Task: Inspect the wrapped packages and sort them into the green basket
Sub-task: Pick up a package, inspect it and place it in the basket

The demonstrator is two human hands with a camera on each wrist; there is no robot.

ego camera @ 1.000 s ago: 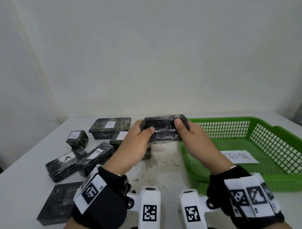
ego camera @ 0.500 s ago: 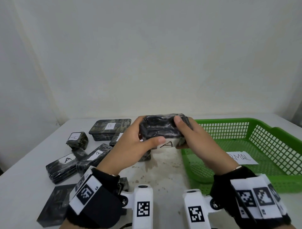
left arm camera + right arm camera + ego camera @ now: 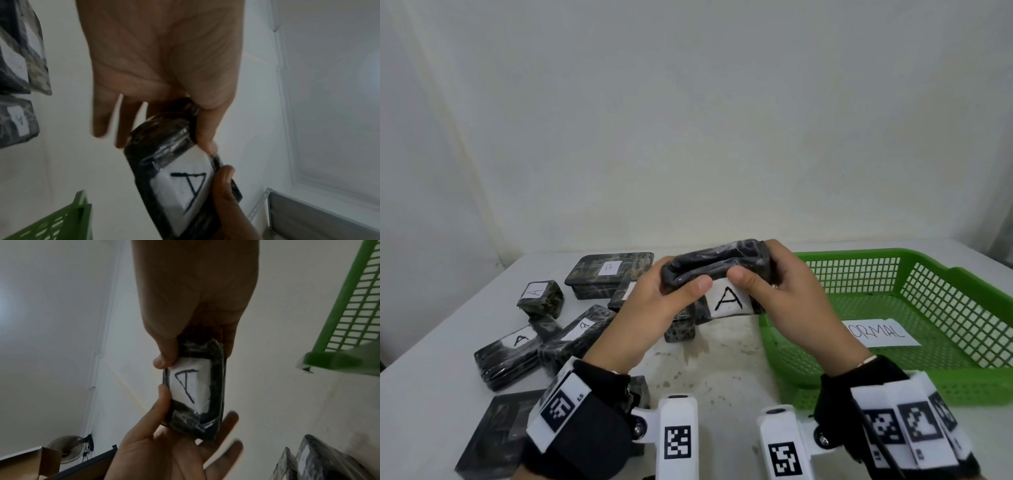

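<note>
Both hands hold one black wrapped package (image 3: 717, 270) above the table, just left of the green basket (image 3: 962, 389). Its white label with a hand-drawn "A" (image 3: 727, 298) faces me. My left hand (image 3: 683, 282) pinches the package's left end, thumb on the front and fingers behind. My right hand (image 3: 758, 265) grips the right end, its thumb at the label's top edge. In the left wrist view the package (image 3: 164, 146) sits between thumb and fingers. The right wrist view shows the package (image 3: 216, 386) with its label toward the camera. The basket holds only a paper reading "NORMAL" (image 3: 881, 334).
Several more wrapped packages lie on the white table (image 3: 722, 373) to the left: a box marked "B" (image 3: 609, 277), a small cube marked "A" (image 3: 539, 298), two long ones (image 3: 544, 349), a flat dark one (image 3: 496, 435). A small package (image 3: 679, 331) sits under my hands.
The held package has been turned over in both hands, so its "A" label, hidden a second ago, now faces me. Both thumbs have shifted onto the front face.
</note>
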